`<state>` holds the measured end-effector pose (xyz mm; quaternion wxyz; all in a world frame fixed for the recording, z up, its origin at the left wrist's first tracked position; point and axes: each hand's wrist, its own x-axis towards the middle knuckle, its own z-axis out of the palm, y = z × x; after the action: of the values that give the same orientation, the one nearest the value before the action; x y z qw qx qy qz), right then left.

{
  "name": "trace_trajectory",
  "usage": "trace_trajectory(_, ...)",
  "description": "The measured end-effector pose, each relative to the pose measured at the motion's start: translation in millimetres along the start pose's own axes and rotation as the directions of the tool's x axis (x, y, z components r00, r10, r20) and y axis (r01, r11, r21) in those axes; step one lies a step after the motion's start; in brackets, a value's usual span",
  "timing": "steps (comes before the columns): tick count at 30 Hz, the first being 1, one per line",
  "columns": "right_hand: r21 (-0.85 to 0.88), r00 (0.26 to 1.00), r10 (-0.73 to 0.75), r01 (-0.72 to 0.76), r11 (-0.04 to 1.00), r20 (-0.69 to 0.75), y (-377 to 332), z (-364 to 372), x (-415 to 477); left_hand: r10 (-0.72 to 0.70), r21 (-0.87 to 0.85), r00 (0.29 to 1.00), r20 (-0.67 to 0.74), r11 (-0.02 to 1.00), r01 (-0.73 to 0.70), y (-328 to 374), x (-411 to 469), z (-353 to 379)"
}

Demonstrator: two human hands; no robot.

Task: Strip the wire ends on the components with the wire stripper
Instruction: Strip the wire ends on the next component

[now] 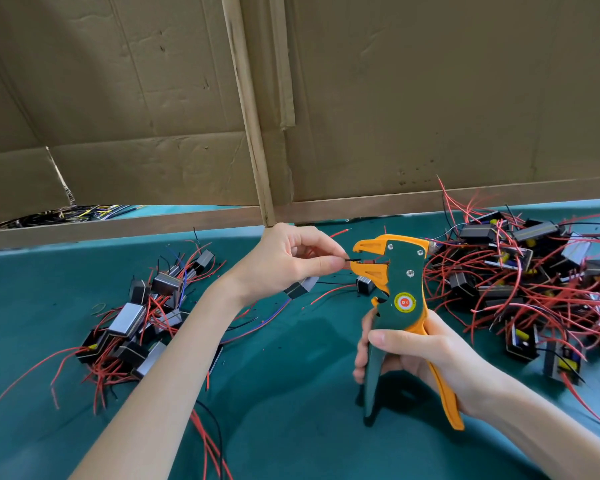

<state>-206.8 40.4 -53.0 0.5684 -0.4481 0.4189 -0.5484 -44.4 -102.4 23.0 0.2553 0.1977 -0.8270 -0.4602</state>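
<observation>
The right hand (426,358) is nearest. Its fingers and thumb are curled round the 2 handles of 1 green and orange wire stripper (404,271), which it holds upright. The handles are spread apart, with the green one under the fingers and the orange one against the palm.

Above that grip, the tool's orange jaws stand slightly apart and point left. The left hand (284,261) meets them there, pinching 1 thin black wire (352,260) between thumb and forefinger. The wire's end lies between the jaws.

Just below the pinch is 1 grey and black component (300,289). Whether it hangs from the wire or rests on the table cannot be told. A 2nd, smaller component (365,285) lies just under the jaws on the green cloth (291,393).

There are 2 heaps of components on the cloth. The left heap (136,327) is beyond the left forearm. The right heap (534,282), which is larger, is right of the tool's head. Both are too tangled in red wires to count.

Behind everything run 1 wooden rail (118,230) and 1 upright wooden post (253,133), backed by cardboard (430,98).
</observation>
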Motion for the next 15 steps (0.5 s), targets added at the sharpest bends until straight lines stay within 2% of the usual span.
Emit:
trace_trajectory(6, -0.006, 1.000, -0.003, 0.003, 1.000, 0.005, 0.0, -0.2, 0.1, -0.012, 0.019, 1.000, 0.020, 1.000, 0.011, 2.6, -1.7, -3.4)
trace_trajectory(15, -0.103, 1.000, 0.000, -0.002, 0.995, -0.014, -4.8, 4.5, -4.6, 0.010, 0.055, 0.995, 0.101, 0.998, -0.015, 8.4, -4.0, -11.5)
